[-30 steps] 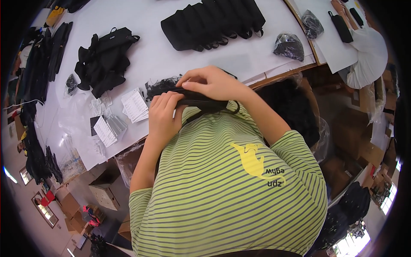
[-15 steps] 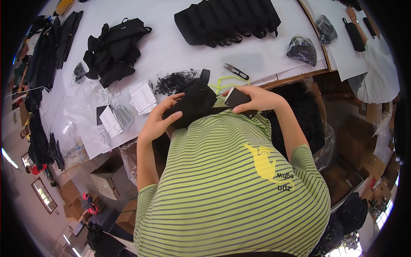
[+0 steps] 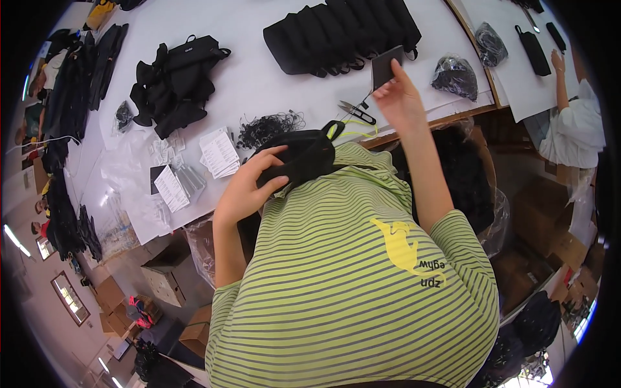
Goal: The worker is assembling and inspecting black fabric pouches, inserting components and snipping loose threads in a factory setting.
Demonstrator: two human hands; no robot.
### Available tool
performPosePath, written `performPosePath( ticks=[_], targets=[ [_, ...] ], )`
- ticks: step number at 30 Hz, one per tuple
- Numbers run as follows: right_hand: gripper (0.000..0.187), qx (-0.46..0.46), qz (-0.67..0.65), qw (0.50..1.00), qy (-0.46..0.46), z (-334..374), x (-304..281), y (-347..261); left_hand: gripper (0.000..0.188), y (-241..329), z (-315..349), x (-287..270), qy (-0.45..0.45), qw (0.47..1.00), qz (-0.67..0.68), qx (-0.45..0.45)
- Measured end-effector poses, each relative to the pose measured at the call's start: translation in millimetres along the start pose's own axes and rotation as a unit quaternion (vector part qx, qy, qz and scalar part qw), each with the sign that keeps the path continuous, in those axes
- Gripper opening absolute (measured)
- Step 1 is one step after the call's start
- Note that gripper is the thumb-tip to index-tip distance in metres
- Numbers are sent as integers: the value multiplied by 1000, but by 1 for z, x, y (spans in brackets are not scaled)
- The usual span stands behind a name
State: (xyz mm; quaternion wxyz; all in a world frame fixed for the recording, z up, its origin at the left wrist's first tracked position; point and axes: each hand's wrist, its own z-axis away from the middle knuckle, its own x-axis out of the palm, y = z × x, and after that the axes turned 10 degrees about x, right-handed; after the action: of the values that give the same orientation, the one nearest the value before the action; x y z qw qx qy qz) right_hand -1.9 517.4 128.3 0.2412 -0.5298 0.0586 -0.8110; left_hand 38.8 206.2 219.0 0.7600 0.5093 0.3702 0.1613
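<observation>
My left hand (image 3: 249, 184) is closed on a small black fabric bag (image 3: 304, 161) at the table's front edge, against my striped shirt. The bag has a loop at its upper right corner and its mouth gapes a little. My right hand (image 3: 400, 97) is raised over the table, pinching a flat black hang tag (image 3: 387, 68). A thin dark string seems to trail below the tag; where it ends I cannot tell. Thread snips (image 3: 358, 113) lie just below and left of this hand, beside a yellow-green cord (image 3: 362, 129). A tangled heap of black strings (image 3: 268, 129) lies behind the bag.
White printed cards (image 3: 220, 153) and clear plastic bags (image 3: 126, 171) lie at the left. Further back are a pile of black bags (image 3: 178, 84) and a row of black bags (image 3: 336, 39). A plastic-wrapped bundle (image 3: 455, 77) sits right. Another person (image 3: 572, 123) works at the far right.
My right hand has moved up and away from the bag, carrying the black tag over the table. The bag has tilted in my left hand, and its loop now leans to the right.
</observation>
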Motion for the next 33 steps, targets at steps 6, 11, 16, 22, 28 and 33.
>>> performPosePath(
  ticks=[6,11,16,22,28,33],
  targets=[
    [36,147,-121,982,9,-5,20,46,22,8,-8,19,7,995,-85,54],
    [26,110,-34,987,108,-5,30,45,22,11,-7,22,1,997,-68,24],
    [26,-115,221,960,130,0,59,31,21,4,-7,17,17,991,-121,52],
    [37,-130,862,479,-105,21,85,26,22,2,-31,22,111,975,-142,133],
    [32,-4,864,484,-134,17,83,37,20,-25,-31,26,76,977,-148,136],
    [35,47,850,491,-187,25,87,29,19,-36,-31,33,202,933,-177,240]
  ],
)
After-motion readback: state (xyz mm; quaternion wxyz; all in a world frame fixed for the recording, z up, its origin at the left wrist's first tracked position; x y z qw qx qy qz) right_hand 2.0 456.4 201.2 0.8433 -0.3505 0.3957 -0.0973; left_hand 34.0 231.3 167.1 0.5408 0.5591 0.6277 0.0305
